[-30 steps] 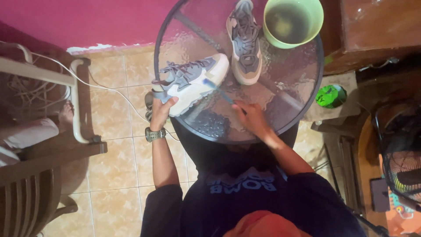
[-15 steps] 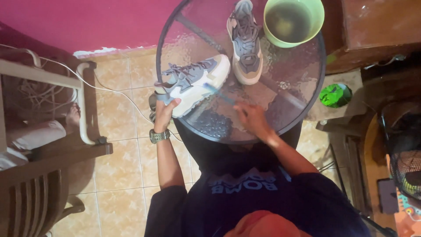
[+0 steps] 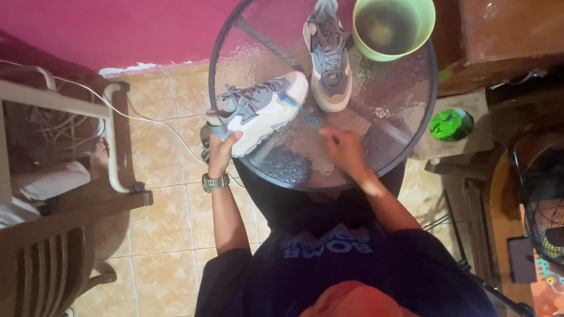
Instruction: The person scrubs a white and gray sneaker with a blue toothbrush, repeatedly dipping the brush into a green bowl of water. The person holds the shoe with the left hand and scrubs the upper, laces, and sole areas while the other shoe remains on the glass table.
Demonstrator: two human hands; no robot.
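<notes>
1. Left hand (image 3: 222, 154) is clamped round the heel of the grey-and-white sneaker (image 3: 258, 111), which lies tilted at the near-left edge of the round glass table (image 3: 388, 100), heel poking past the rim.
2. Right hand (image 3: 343, 149) is closed on a thin blue-handled brush (image 3: 301, 109), its head up against the sneaker's toe.
3. That shoe looks light and soft in the upper, firm in the sole; the heel counter is probably the stiffest place to grip, and that's where the fingers sit. It may be wet, so likely slippery.
4. A second sneaker (image 3: 329, 56) lies further back, toe toward the person, just beside a green basin (image 3: 392, 26) of murky water.
5. Hard to make out: the brush bristles are blurred, and the basin's top edge is cut off by the frame.
6. A green round object (image 3: 450, 124) sits off to the right, too unclear to identify. A white cable (image 3: 147, 120) trails over the tiled floor (image 3: 158, 205).
</notes>
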